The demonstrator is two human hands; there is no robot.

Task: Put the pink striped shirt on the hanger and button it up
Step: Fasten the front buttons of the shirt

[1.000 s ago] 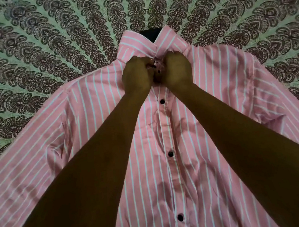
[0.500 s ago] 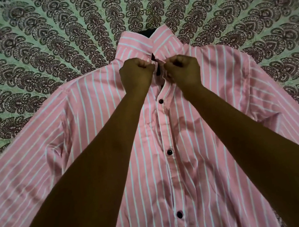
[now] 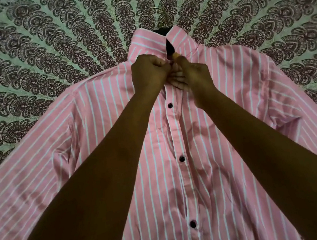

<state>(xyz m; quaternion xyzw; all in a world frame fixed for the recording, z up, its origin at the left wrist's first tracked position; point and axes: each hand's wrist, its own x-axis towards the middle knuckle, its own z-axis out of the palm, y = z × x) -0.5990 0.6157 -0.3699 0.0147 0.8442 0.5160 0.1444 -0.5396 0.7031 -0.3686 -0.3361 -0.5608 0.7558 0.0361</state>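
Both hands pinch the placket of the pink striped shirt [image 3: 199, 174] just below its collar [image 3: 151, 43]: the left hand [image 3: 148, 75] is fisted on one edge, the right hand [image 3: 192, 76] curled on the other, fingertips meeting. Three dark buttons [image 3: 181, 158] below are fastened. The shirt lies spread, front up, on a patterned bedspread [image 3: 46, 43], a dark hanger [image 3: 160, 30] showing at the neck.
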